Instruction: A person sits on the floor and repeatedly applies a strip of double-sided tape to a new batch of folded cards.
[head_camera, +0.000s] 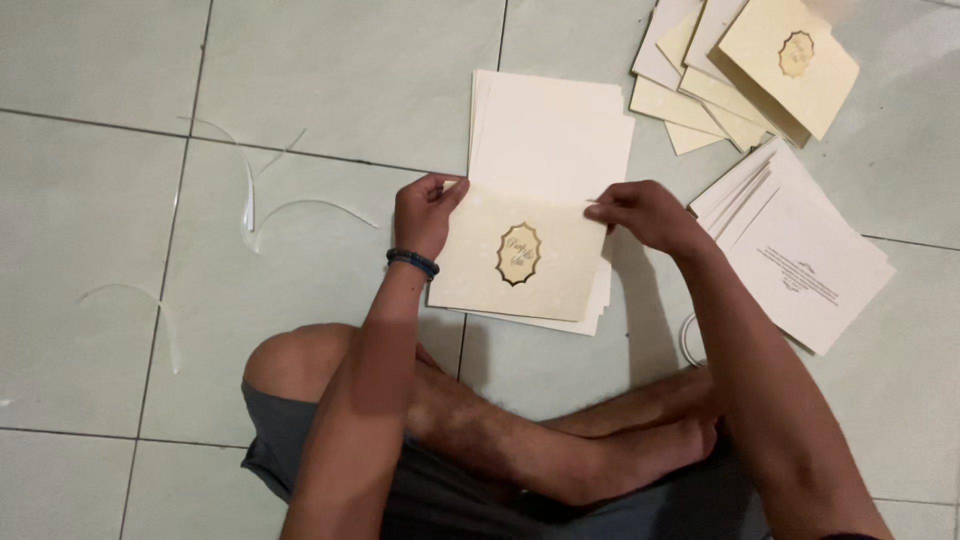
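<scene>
**A:** ok what's going on with the hands here?

**B:** Both are on one card (515, 255) — cream, folded-looking, with a gold emblem (519, 253) in the middle. The left hand (425, 212) pinches the card's top left corner, thumb on top and fingers curled shut around the edge. The right hand (648, 213) has the top right corner, fingertips closed tight on it.

**A:** and the card is where exactly?

**B:** Dead centre of the view, just past the person's crossed legs (560, 440). It sits on the near end of a stack (550, 135) of plain white sheets on the tiled floor (330, 80); the stack runs on toward 12 o'clock from the card. Can't tell if the card lies flat on it or is lifted a hair.

**A:** anything else around?

**B:** Yep. At 1–2 o'clock from the card there's a fanned pile of cream cards (740, 75), the top one showing the same gold emblem. At 3 o'clock, just beside the right wrist, a spread of white inserts (800, 250) with small print — too small to read. Over at 9–10 o'clock, well apart, a few thin clear curled strips (255, 205) lie on the tiles. The left wrist wears a dark band (413, 262).
</scene>
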